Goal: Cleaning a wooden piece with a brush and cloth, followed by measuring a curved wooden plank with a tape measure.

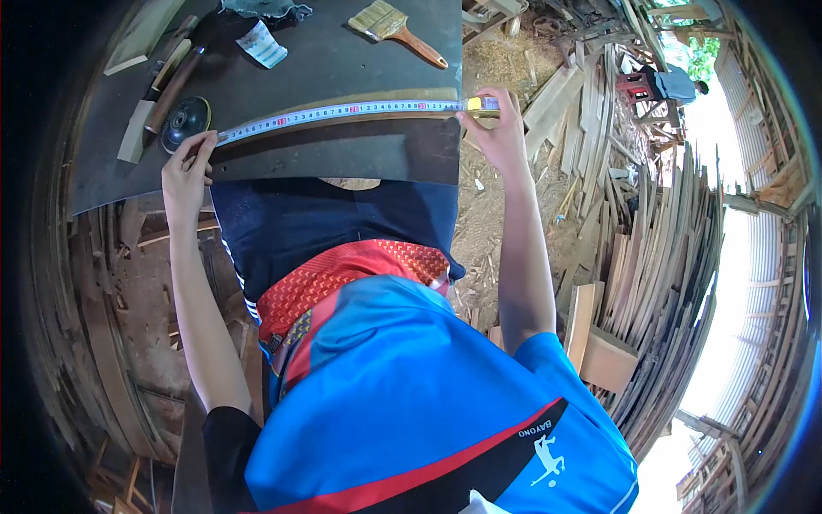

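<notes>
A tape measure's white blade (342, 113) is drawn out across the dark tabletop, along a narrow wooden strip (407, 94). At the strip's left end, my left hand (188, 167) pinches the blade's end between thumb and fingers. My right hand (501, 137) is closed round the tape measure's yellow and grey case (482, 104), just past the table's right edge. The blade lies over part of the strip, and the strip's left end is partly hidden by my left fingers. A round black disc (186, 124) sits close beyond my left hand.
Wooden-handled tools (175, 86) and a pale board (141, 38) lie at the table's (342, 158) far left. A paintbrush (398, 32), a crumpled paper (262, 44) and a grey cloth (267, 8) are farther back. Stacked timber (642, 283) stands on the right; another person (676, 86) is far off.
</notes>
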`<state>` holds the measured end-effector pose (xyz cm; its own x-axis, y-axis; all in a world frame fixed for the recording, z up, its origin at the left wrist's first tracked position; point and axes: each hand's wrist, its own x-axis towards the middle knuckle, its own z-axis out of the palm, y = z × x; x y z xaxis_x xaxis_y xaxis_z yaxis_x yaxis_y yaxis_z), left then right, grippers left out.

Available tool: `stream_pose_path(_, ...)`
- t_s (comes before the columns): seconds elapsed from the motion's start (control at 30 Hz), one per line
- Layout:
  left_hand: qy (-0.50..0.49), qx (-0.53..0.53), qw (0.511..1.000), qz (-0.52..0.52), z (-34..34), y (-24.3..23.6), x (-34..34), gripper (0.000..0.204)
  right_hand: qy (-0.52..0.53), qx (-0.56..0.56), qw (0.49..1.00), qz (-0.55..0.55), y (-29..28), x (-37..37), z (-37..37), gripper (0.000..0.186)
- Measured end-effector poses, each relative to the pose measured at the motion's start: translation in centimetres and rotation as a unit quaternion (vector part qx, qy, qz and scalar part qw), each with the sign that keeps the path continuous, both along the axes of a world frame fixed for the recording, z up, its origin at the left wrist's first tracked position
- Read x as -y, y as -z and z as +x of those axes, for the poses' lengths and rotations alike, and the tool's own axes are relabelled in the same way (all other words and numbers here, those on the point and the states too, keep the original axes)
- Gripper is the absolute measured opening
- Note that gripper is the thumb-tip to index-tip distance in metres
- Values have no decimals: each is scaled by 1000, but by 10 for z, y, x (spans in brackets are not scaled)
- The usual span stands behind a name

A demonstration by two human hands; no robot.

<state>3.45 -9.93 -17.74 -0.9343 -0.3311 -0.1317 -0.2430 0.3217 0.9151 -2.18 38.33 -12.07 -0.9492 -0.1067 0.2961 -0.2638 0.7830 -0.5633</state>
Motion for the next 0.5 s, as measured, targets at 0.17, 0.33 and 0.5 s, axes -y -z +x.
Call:
stream_pose_path(0.17,9,-12,1000,4,-3,6,1,30,27,-25,999,-3,8,3,3,49)
stream_pose_path(0.33,7,-4,1000,6,-2,4,1,32,20,-2,1000,-15,0,2,0,49)
stream_pose_path(0.5,0,9,1000,-3,1,2,1,33,1,12,999,-31,-2,1,-9,46)
